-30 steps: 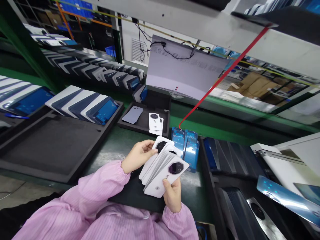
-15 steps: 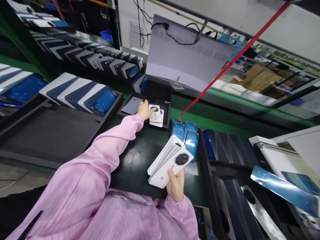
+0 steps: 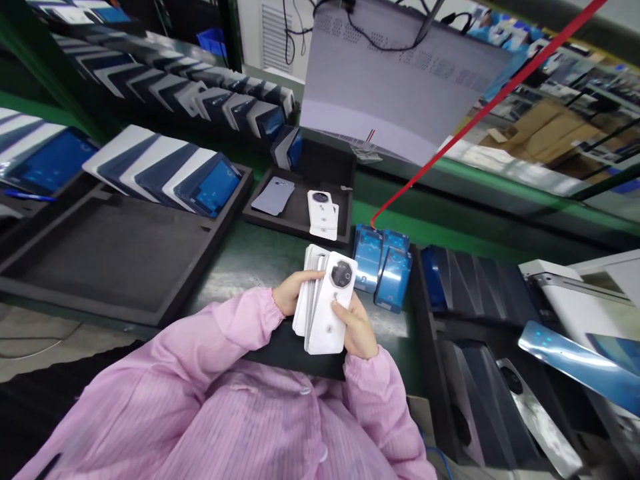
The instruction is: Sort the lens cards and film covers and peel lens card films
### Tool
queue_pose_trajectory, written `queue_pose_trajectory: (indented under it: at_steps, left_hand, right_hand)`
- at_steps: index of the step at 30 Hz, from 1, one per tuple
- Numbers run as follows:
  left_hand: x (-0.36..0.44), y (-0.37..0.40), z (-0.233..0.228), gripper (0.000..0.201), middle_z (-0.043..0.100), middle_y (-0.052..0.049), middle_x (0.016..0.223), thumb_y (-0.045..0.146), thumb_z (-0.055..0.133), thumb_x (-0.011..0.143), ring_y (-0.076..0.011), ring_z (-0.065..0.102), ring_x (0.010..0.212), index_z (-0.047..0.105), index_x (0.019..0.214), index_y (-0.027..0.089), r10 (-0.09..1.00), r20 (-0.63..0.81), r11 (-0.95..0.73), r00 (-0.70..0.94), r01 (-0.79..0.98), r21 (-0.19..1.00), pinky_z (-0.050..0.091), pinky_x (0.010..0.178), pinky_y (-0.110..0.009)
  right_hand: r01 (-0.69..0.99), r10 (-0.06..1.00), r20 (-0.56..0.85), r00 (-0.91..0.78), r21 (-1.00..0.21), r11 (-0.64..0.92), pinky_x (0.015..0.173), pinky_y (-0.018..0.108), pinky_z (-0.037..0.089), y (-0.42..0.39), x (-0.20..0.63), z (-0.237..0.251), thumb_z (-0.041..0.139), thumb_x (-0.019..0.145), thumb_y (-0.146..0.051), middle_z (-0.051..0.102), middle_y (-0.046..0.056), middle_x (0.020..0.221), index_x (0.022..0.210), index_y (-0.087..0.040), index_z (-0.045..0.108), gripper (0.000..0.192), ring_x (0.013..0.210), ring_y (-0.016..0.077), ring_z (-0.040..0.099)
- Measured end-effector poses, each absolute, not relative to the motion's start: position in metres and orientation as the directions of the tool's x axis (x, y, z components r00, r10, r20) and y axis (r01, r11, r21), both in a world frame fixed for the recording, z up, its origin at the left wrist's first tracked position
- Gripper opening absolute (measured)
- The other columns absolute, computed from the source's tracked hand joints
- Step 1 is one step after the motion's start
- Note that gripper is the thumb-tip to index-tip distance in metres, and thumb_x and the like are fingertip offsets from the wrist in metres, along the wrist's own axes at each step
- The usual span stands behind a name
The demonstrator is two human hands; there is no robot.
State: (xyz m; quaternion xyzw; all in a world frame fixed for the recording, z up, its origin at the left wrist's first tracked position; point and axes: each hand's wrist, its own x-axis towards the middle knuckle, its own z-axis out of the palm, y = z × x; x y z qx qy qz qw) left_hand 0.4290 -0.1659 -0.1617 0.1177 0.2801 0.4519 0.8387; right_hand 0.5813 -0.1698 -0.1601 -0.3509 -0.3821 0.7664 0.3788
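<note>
A fanned stack of white phone back covers (image 3: pixel 327 320), the front one with a round black camera ring, is held upright over the dark green bench. My right hand (image 3: pixel 356 323) grips the stack from the right, thumb across the front cover. From the left, my left hand (image 3: pixel 295 291) closes on the stack's edge, its fingertips partly hidden by the covers. Beyond them in a black foam tray (image 3: pixel 265 225) lie a few white covers (image 3: pixel 323 212) and some grey-lilac covers (image 3: pixel 273 195). Several blue film-faced pieces (image 3: pixel 393 280) lie right of the stack.
A large black foam tray (image 3: pixel 100 260) with a row of slanted covers (image 3: pixel 163 170) stands at left. On the right, another tray holds dark covers (image 3: pixel 480 283) and a loose blue panel (image 3: pixel 575 360). A red strap (image 3: pixel 450 140) slants above the bench, before a grey panel (image 3: pixel 395 87).
My left hand has drawn back from the white covers in the small tray to the stack. My right hand has turned the stack more upright and shifted it slightly.
</note>
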Motion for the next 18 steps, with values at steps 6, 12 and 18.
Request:
queue_pose_trajectory:
  at_steps: [6,12,18]
  left_hand:
    - [0.424,-0.178,-0.164,0.035,0.074,-0.013,0.089,0.032,0.056,0.079,-0.0296,0.066,0.096,0.064,0.103,0.008,0.858,-0.308,0.500,0.410,-0.803,0.324,0.044,0.094,-0.043]
    - [0.416,-0.187,-0.161,0.055,0.073,-0.015,0.094,0.011,0.057,0.065,-0.0315,0.065,0.099,0.055,0.119,0.002,0.833,-0.335,0.532,0.441,-0.805,0.262,0.041,0.099,-0.044]
    - [0.416,-0.188,-0.153,0.058,0.073,-0.016,0.097,0.005,0.055,0.067,-0.0306,0.067,0.096,0.051,0.124,0.001,0.804,-0.441,0.552,0.400,-0.777,0.302,0.043,0.097,-0.045]
  right_hand:
    - [-0.186,0.933,-0.154,-0.325,-0.957,-0.223,0.090,0.044,0.048,-0.159,0.580,-0.162,0.072,0.072,-0.034,0.066,0.005,0.107,0.106,-0.022,0.059,0.039,0.098,0.0236,0.061]
    - [0.293,0.911,-0.010,-0.412,-0.948,0.122,0.089,0.042,0.046,-0.128,0.594,-0.147,0.075,0.069,-0.038,0.060,0.006,0.110,0.103,-0.025,0.067,0.038,0.106,0.0270,0.053]
    - [-0.041,0.912,-0.175,-0.371,-0.978,-0.205,0.075,0.032,0.050,-0.127,0.584,-0.164,0.071,0.074,-0.037,0.067,0.002,0.099,0.101,-0.024,0.059,0.032,0.086,0.0194,0.062]
